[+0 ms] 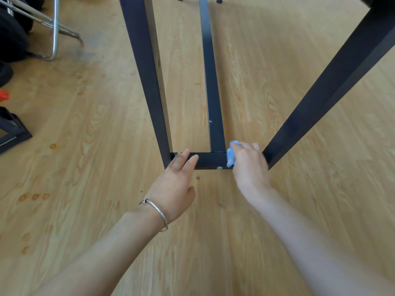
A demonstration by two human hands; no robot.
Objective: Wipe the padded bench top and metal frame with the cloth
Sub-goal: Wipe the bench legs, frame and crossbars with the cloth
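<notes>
Right hand [250, 165] clenches the cloth [232, 155], evidently soft and limp, bunched against the rigid metal frame [208, 161]; left hand [175, 182] rests released.

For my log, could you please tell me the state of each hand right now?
Left hand: open, straight fingers resting on the black frame's floor crossbar.
Right hand: holding the blue cloth, pressing it against that crossbar.

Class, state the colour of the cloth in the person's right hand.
The cloth is light blue, held by the right hand; head view.
</notes>
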